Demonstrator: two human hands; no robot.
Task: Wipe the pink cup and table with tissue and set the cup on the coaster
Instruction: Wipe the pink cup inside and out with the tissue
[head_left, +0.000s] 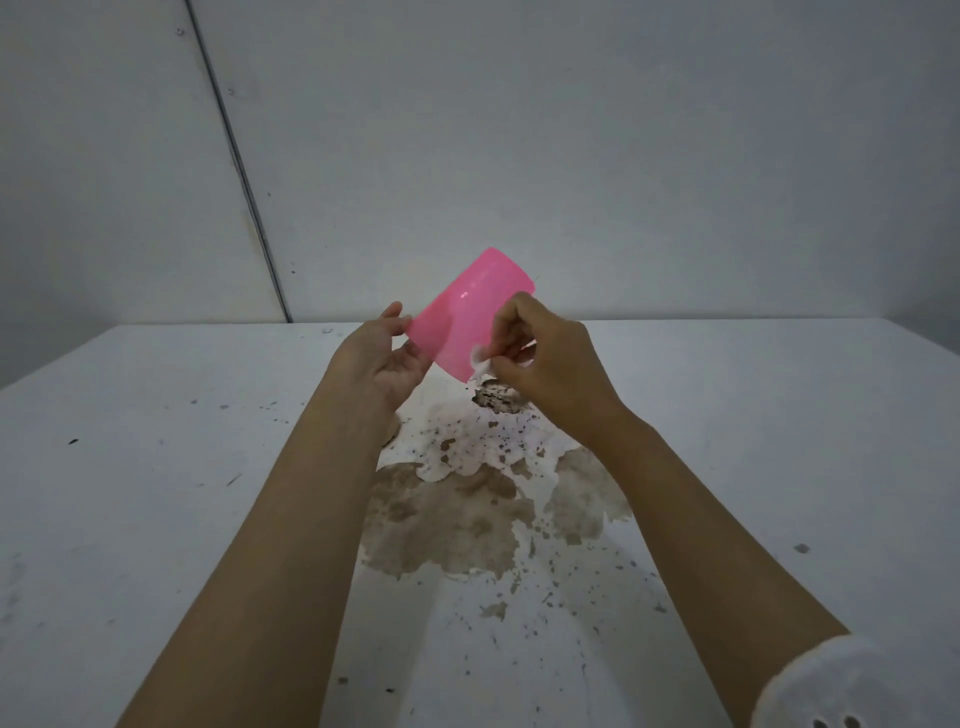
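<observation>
Both forearms reach forward, raised above the table. The left hand (387, 358) grips with thumb and fingers. The right hand (545, 358) is curled, fingertips pinched together.

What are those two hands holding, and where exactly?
The left hand grips the pink cup by one end; the right hand pinches a tissue against its side.

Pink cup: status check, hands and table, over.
Left hand holds pink cup aloft, tilted. Right hand pinches tissue against cup. Brown spill on table unwiped. Coaster not in view.
</observation>
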